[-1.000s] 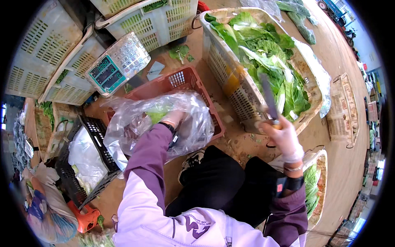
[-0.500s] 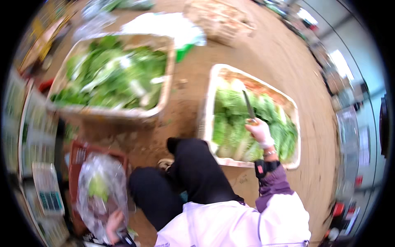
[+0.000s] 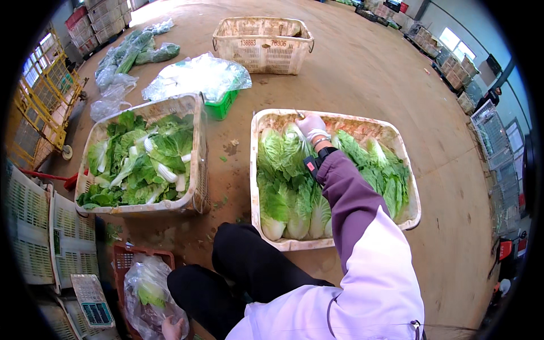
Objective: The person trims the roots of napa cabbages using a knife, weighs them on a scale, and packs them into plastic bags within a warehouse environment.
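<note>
Mostly curled right hand [image 3: 310, 124] holds knife [image 3: 298, 114]; left hand [image 3: 173, 328] touches bag [image 3: 148, 319].

Hands: 2, being 1 right hand [image 3: 310, 124] and 1 left hand [image 3: 173, 327]. Knives: 1 knife [image 3: 299, 115], mostly hidden. Large off-white crates: 3, comprising 1 crate of cabbages [image 3: 294, 245], 1 crate of loose leaves [image 3: 199, 144] and 1 farther crate [image 3: 243, 63]. Smaller containers: 1 green crate [image 3: 223, 106] and 1 red-brown basket [image 3: 122, 264]. Bags: 1 clear bag [image 3: 141, 318], with 1 cabbage head [image 3: 152, 293] discernible inside. Scales: 1 scale [image 3: 92, 300]. Wrist devices: 1 black wristband [image 3: 318, 160]. Stacked pale crates [image 3: 25, 226]: at least 3, cut off at left. Overlapping cabbages [image 3: 297, 224] in the large crate: at least 4 distinguishable, exact total indeterminate.
</note>
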